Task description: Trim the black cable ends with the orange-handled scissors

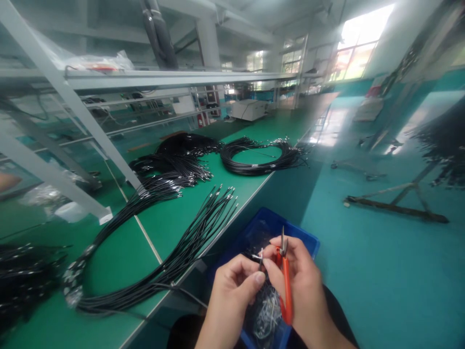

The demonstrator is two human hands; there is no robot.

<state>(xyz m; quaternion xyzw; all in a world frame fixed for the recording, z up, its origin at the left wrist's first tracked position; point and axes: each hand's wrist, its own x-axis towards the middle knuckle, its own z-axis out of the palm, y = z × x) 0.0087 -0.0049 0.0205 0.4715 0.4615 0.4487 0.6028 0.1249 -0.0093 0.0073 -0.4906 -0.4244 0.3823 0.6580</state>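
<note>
Between thumb and fingers, my left hand (pixel 236 291) pinches the end of a black cable (pixel 260 265), where a thin pale strand stands out at the tip. My right hand (pixel 303 278) holds red-handled scissors (pixel 286 286) in its palm, blades pointing up. Its thumb and forefinger meet at the cable end, close to the left fingertips. Below both hands is a blue bin (pixel 308 237) with clear and white scraps (pixel 267 312) inside. To the left, a bundle of black cables (pixel 196 237) curves over the green table, its tips near the front edge.
Another coiled cable bundle (pixel 247 167) and a dark cable pile (pixel 178 155) lie farther along the green table (pixel 123 266). A white shelf frame (pixel 83 116) rises from the table. On the right, a wheeled stand (pixel 395 206) is on the floor.
</note>
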